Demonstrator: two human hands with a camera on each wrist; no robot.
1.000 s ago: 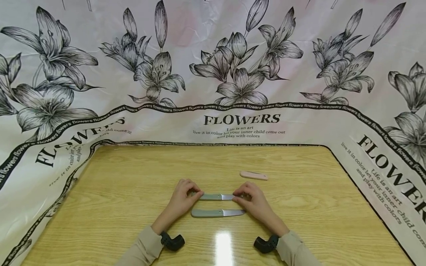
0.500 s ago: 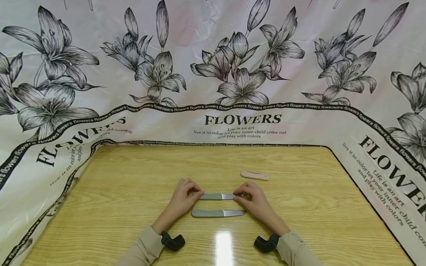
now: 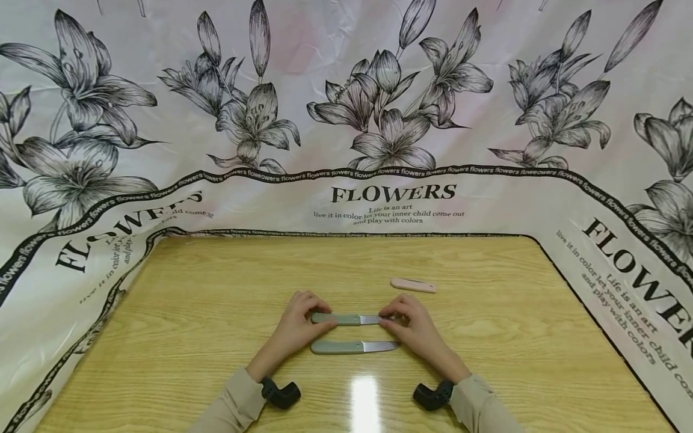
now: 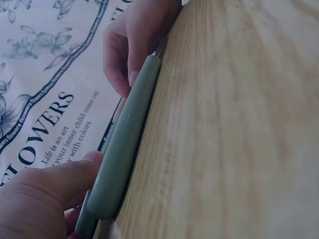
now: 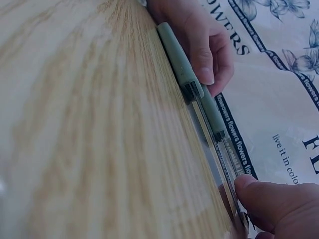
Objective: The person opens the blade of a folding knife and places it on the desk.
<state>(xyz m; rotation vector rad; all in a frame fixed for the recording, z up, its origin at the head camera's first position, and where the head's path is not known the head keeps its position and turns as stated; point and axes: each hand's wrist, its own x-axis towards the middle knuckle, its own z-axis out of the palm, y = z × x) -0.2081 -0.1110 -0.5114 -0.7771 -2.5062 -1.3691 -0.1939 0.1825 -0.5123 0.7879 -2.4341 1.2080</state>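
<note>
Two knives with pale green handles lie parallel on the wooden table, blades pointing right. At the far knife [image 3: 351, 320], my left hand [image 3: 299, 322] pinches the handle between thumb and fingers. The blade near its tip is pinched by my right hand [image 3: 412, 325], which covers the tip. Closer to me, the near knife [image 3: 337, 347] lies untouched. In the left wrist view the near knife's handle [image 4: 124, 139] hides most of the far one. Both blades run toward the right thumb [image 5: 264, 196] in the right wrist view.
A pink folded knife or similar pink-handled item [image 3: 413, 285] lies behind the right hand. Flower-printed cloth [image 3: 390, 207] borders the wooden table [image 3: 216, 270] at the back and sides. Black wrist mounts [image 3: 281, 393] sit on both forearms.
My left thumb and fingers have shifted slightly right along the far knife's handle, so its butt end now shows. The right hand and both knives stay in place.
</note>
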